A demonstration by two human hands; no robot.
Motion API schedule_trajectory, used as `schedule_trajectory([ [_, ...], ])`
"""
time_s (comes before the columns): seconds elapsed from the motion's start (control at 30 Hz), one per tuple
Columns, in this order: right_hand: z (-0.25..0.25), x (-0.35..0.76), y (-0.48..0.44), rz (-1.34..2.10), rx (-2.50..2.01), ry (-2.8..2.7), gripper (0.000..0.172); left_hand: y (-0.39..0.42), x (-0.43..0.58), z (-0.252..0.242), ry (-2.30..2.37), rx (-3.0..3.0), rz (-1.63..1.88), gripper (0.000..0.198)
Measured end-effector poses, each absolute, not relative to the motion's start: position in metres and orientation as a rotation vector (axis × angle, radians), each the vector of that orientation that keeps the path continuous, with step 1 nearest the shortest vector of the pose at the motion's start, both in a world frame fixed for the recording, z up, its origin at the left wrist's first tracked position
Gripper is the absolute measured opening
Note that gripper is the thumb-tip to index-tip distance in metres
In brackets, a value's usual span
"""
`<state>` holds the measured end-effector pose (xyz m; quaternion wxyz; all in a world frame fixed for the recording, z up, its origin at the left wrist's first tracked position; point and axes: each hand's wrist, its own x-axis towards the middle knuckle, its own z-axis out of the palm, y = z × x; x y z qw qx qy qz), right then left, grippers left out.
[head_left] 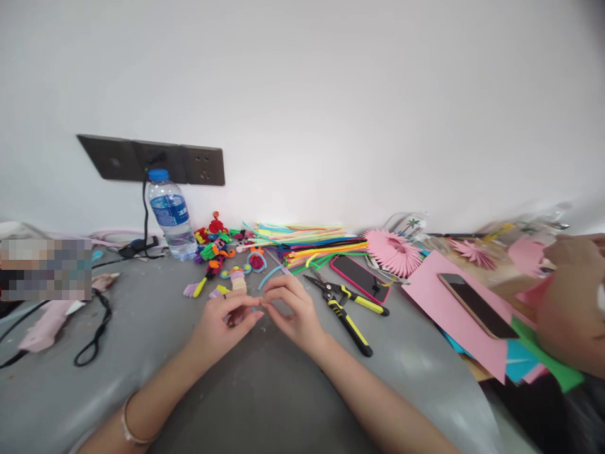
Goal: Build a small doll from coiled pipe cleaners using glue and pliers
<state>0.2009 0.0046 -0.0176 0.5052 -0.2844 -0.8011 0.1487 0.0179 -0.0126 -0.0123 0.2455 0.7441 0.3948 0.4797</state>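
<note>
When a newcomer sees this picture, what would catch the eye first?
Probably the bundle of multicoloured, fuzzy pipe cleaners, lying near the white wall, beyond the bare right hand. Next might come the pleated pink paper ring at the bundle's right end, and the open black-and-yellow pliers to the right of that hand.

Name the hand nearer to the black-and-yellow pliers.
Right. The right hand is just left of the pliers; the left hand is farther left, on the right hand's far side.

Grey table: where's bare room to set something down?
Bare: between left forearm and right forearm; between bottle and left forearm; between pliers and pink sheet. Crowded: along the wall, with pipe cleaners and pink rosette.
</note>
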Motion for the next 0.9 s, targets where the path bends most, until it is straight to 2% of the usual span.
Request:
schedule_trajectory([
  [0.1,-0.018,0.201,0.005,0.368,-0.709,-2.003,0.007,-0.011,0.016,-0.011,1.058,2.192,1.344,0.005],
  [0.37,-0.019,0.199,0.008,0.719,-0.652,-1.866,0.008,-0.011,0.015,-0.013,1.104,2.222,1.323,0.011],
  [0.63,-0.018,0.202,0.01,0.515,-0.563,-1.936,0.005,-0.01,0.016,-0.001,1.143,1.886,1.071,0.021],
  [0.9,-0.017,0.202,0.009,0.522,-0.573,-1.949,0.009,-0.007,0.015,-0.002,1.038,1.587,0.926,0.027],
])
